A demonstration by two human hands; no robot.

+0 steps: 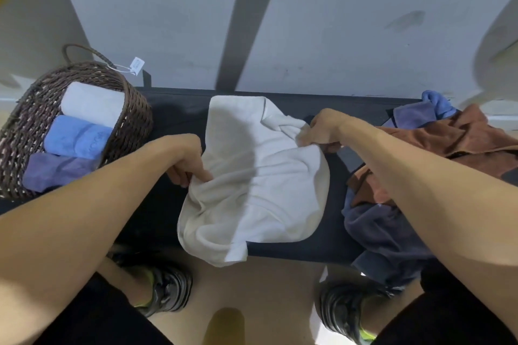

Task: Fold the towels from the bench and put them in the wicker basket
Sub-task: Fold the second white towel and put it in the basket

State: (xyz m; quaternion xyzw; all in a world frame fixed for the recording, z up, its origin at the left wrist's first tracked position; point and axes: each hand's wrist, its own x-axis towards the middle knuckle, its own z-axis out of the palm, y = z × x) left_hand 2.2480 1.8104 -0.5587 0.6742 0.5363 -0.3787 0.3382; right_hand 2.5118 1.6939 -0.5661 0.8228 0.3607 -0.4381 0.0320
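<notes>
The white towel (258, 176), soft, light and limp, is being pinched mid-desk (179, 109) by the left hand (187, 159) and right hand (322, 129); edges likely suit gripping best.

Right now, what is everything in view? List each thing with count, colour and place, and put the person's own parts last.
bench: 1, black, across the middle
wicker basket: 1, dark brown, left end of bench
rolled towels: 3, white, blue, purple, inside basket
white towel: 1, spread on bench centre, near edge overhanging
towel pile: brown, blue and dark ones, count unclear, right end of bench
tag: 1, white, tied to basket
shoes: 2, black, on floor below
left hand: pinches white towel's left edge
right hand: grips its right edge
</notes>
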